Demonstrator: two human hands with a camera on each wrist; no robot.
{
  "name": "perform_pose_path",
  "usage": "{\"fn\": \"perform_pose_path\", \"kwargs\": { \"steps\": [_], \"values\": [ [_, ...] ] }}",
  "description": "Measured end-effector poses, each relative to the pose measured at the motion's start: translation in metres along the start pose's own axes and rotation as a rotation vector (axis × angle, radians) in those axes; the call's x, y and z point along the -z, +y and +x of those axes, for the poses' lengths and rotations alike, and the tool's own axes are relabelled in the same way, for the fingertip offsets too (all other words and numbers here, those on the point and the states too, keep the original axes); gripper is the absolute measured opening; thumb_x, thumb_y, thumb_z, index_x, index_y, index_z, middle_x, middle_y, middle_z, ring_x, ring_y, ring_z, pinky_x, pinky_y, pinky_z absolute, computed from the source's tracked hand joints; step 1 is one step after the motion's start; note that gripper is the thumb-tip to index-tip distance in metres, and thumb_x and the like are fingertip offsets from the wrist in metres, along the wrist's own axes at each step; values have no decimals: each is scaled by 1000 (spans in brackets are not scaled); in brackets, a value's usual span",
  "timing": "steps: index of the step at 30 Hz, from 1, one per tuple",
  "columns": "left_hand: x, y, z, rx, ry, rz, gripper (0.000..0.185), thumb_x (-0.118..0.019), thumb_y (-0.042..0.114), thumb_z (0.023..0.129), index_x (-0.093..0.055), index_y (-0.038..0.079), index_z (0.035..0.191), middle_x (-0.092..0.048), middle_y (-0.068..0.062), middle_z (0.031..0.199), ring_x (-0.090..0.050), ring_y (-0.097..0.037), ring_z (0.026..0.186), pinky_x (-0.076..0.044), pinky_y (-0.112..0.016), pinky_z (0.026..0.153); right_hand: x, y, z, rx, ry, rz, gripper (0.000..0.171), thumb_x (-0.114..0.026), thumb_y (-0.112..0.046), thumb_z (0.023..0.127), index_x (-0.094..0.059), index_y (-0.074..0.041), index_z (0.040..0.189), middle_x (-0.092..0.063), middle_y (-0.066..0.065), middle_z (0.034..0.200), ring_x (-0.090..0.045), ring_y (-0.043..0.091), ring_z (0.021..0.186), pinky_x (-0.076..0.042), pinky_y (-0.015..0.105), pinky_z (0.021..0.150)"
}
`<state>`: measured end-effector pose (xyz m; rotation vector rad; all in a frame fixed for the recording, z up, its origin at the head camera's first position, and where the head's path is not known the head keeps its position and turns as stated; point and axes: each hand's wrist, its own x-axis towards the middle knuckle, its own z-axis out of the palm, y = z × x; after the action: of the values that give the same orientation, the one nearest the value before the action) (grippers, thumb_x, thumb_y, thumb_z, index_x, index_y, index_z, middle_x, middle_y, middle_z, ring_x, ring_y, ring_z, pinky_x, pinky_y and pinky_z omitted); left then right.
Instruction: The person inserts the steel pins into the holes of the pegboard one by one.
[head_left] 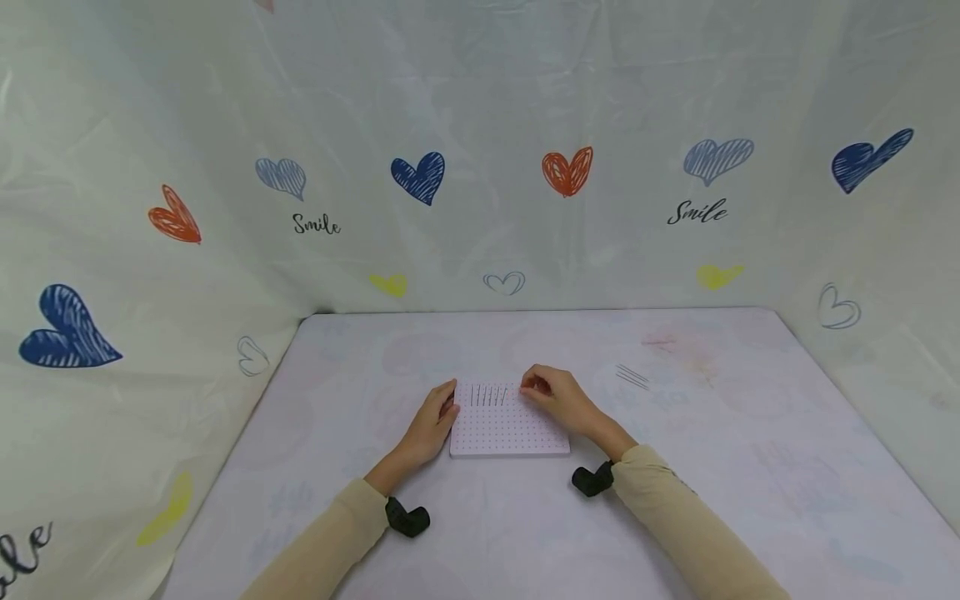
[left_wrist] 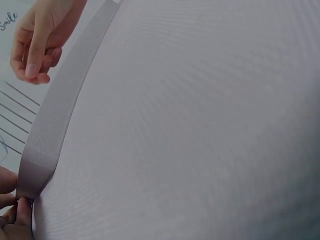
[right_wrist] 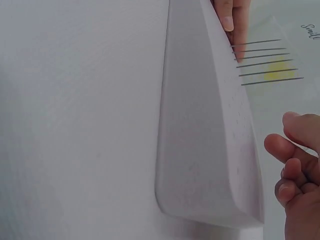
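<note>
A white perforated board (head_left: 510, 429) lies flat on the table in front of me. Several thin dark pins (head_left: 487, 394) stand in a row along its far edge. My left hand (head_left: 433, 421) rests against the board's left edge with its fingers fairly straight, one fingertip (right_wrist: 231, 20) reaching the far corner beside the pins (right_wrist: 265, 62). My right hand (head_left: 550, 394) hovers at the board's far right corner, fingers curled with the thumb against them (left_wrist: 37, 47). No pin shows between them. The board's side (left_wrist: 50, 115) fills much of both wrist views.
A few loose pins (head_left: 632, 377) lie on the pale tablecloth (head_left: 712, 467) to the right of the board. Plastic sheeting printed with hearts (head_left: 567, 171) walls in the table at the back and both sides.
</note>
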<state>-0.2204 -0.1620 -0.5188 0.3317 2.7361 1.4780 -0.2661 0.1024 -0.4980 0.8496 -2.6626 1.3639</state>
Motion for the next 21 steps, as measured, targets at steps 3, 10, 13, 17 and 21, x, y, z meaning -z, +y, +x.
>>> {"fn": "perform_pose_path", "kwargs": {
  "steps": [3, 10, 13, 17, 21],
  "values": [
    [0, 0, 0, -1, -1, 1, 52, -46, 9, 106, -29, -5, 154, -32, -23, 155, -31, -34, 144, -29, -47, 116, 6, 5, -3, 7, 24, -14, 5, -69, -11, 95, -66, -7, 97, -54, -3, 80, -48, 14, 74, -40, 23, 62],
    [0, 2, -1, 11, -2, 0, 53, -46, 9, 106, -28, -4, 154, -31, -22, 156, -32, -34, 144, -29, -47, 116, 24, 14, -10, -27, 103, -37, 6, -69, -8, 94, -68, -5, 99, -54, -1, 78, -47, 15, 73, -39, 24, 60],
    [0, 3, -2, 15, 1, -1, 53, -46, 9, 106, -28, -4, 154, -31, -22, 156, -32, -34, 144, -29, -46, 116, 33, 19, -14, -62, 143, -42, 10, -68, -9, 95, -69, -3, 103, -56, 0, 80, -47, 16, 73, -39, 24, 60],
    [0, 2, -1, 15, 6, -1, 52, -46, 9, 106, -29, -4, 154, -32, -22, 156, -32, -34, 143, -29, -46, 116, 45, 25, -21, -128, 179, -45, 14, -67, -11, 96, -70, -1, 106, -57, 2, 81, -47, 18, 74, -39, 24, 60],
    [-1, 1, -1, 11, 9, 5, 52, -46, 8, 106, -29, -4, 153, -32, -23, 155, -33, -35, 143, -30, -46, 116, 55, 32, -27, -178, 215, -51, 14, -67, -12, 96, -70, -1, 105, -58, 4, 81, -47, 19, 75, -39, 23, 60]
  ]
}}
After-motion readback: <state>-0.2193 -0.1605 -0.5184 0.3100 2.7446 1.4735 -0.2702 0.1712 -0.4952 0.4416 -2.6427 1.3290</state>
